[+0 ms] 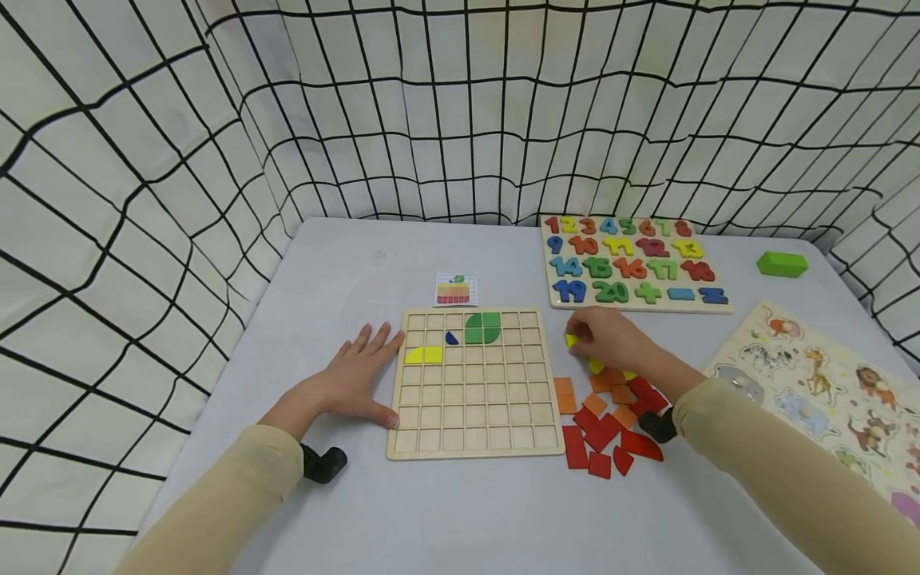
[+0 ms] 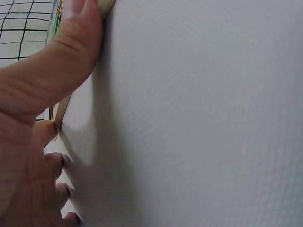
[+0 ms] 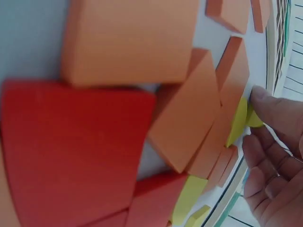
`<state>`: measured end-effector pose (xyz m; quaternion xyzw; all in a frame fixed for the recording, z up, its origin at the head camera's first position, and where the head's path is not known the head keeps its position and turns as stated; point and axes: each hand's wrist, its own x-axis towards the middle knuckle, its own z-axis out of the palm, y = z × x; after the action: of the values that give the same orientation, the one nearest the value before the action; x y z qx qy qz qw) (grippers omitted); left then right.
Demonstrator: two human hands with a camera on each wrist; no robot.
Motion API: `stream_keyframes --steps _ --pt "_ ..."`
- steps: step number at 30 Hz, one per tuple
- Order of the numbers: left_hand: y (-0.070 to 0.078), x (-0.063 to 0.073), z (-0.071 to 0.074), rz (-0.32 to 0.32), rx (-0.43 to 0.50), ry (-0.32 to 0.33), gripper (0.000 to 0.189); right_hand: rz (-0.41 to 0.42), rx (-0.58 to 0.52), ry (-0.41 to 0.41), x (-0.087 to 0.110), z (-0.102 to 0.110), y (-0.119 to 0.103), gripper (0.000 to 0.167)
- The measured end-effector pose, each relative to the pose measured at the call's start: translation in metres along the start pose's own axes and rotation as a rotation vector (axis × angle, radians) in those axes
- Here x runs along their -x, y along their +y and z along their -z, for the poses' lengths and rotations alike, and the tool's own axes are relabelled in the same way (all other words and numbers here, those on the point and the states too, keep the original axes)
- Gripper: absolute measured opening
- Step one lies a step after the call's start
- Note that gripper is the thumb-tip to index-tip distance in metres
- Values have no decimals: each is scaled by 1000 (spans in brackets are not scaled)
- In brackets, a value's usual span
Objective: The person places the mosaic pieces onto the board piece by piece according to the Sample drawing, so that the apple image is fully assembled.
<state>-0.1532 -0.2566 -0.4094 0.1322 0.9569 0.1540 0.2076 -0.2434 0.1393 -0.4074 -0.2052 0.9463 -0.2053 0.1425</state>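
A wooden grid board [image 1: 467, 399] lies on the table, with yellow pieces [image 1: 424, 354], a small dark blue piece [image 1: 451, 339] and green pieces [image 1: 483, 327] in its upper rows. My left hand [image 1: 359, 379] is spread flat at the board's left side, its thumb [image 2: 80, 42] against the edge. Right of the board, my right hand [image 1: 607, 335] pinches a yellow piece [image 3: 254, 117] between thumb and fingers. Just below that hand lies a loose pile of orange pieces [image 1: 565, 396] and red pieces [image 1: 602, 433], with more yellow ones partly hidden beneath the hand.
A small pattern card [image 1: 456, 290] lies behind the grid board. A number puzzle [image 1: 636, 263] stands at the back right, a green block [image 1: 782, 264] beyond it. An animal puzzle [image 1: 826, 399] lies at the right, partly under the right sleeve. Black netting [image 1: 467, 112] surrounds the table [image 1: 345, 511].
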Motion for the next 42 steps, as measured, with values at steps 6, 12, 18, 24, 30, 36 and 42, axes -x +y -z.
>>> stream_keyframes --steps 6,12,18,24,30,36,42 --pt "-1 -1 -1 -7 -6 8 134 7 -66 50 3 3 -6 10" --pt "-1 0 -1 -3 -2 9 134 31 -130 72 -6 0 -30 7" --pt "0 -1 0 -6 -3 14 134 120 -238 34 -19 -20 -65 6" --pt "0 0 -1 -4 -4 18 135 158 -283 -12 -35 -39 -102 7" --pt "-2 -1 -2 -5 -4 19 135 116 -262 -9 -46 -48 -127 5" --pt "-1 0 -2 -8 -1 17 135 118 -239 -16 -49 -53 -137 4" --pt "0 1 0 -5 9 17 134 130 -197 3 -50 -58 -142 4"
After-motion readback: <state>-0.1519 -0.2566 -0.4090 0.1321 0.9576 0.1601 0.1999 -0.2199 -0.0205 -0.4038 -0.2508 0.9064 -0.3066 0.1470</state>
